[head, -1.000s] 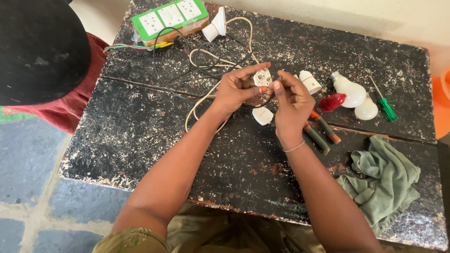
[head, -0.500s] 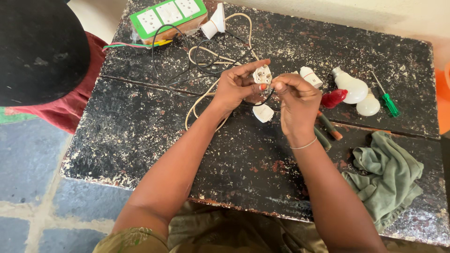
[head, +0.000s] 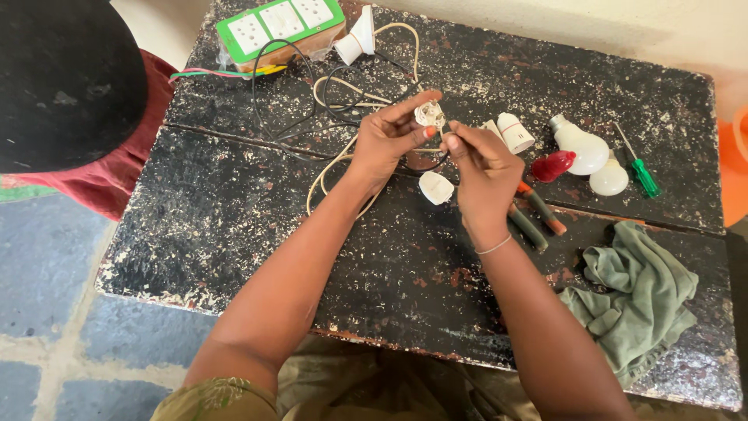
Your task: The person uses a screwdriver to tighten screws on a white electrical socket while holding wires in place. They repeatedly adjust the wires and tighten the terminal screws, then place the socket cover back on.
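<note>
Head view: small white lamp holder (head: 429, 114) pinched in left hand (head: 387, 140) over mid-table (head: 234, 234), far of loose white cap (head: 435, 188). Right hand (head: 485, 168) fingertips narrowed at its wire end. Probably light, rigid, brittle plastic; best gripped round the body.

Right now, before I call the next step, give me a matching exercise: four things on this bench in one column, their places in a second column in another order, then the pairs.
Things:
1. small white lamp holder
2. green-framed white switch board
3. crumpled green cloth
4. green-handled screwdriver

Places:
A. far left corner of the black wooden table
B. near right part of the table
C. far right, beside two white bulbs
D. pinched in the left hand, the right hand working at it

Pairs: 1-D, 2-A, 3-B, 4-C
</note>
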